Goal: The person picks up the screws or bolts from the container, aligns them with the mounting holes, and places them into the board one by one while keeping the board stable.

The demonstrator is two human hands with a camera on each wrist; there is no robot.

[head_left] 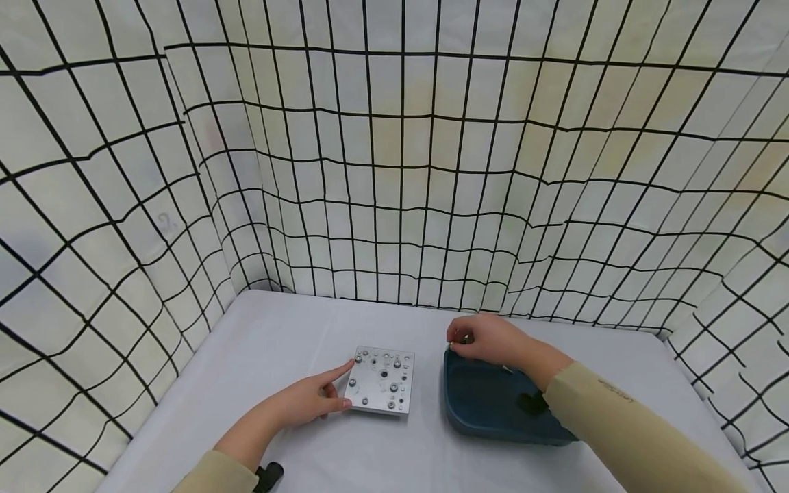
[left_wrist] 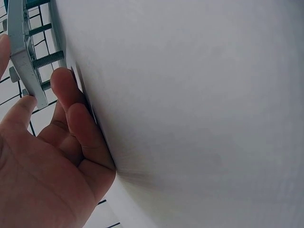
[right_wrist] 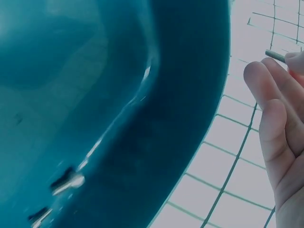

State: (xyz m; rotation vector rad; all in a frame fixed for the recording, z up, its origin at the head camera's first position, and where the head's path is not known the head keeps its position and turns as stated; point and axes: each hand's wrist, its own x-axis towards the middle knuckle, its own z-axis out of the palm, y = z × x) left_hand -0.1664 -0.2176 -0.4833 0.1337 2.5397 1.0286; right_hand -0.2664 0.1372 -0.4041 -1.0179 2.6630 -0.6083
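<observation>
One square metal plate (head_left: 377, 387) is lying near the middle of the white table (head_left: 308, 329), left of the tray (head_left: 446, 387). It is showing a silvery face studded with several bolt heads (head_left: 397, 364) and dotted with dark holes (head_left: 384, 374), too small to count surely. In the left wrist view, four threaded shafts (left_wrist: 50, 59) are sticking out of its underside. The left hand (head_left: 314, 399) is gripping the plate's left edge, its index finger reaching the upper left and its thumb touching the lower left corner, the other fingers curling in. The right hand (head_left: 490, 339) is pinching one small screw (right_wrist: 274, 55), threaded end poking out, by the back left corner of that single dark blue tray. Two small metal pieces (right_wrist: 69, 184) are lying inside the tray in the right wrist view, blurred. Two beige sleeves (head_left: 607, 404) are covering the arms, and one dark object (head_left: 271, 474) is lying by the left sleeve, too little in view to name. White sheeting (head_left: 385, 89) and black grid lines (head_left: 403, 82) are rising behind and beside the table.
</observation>
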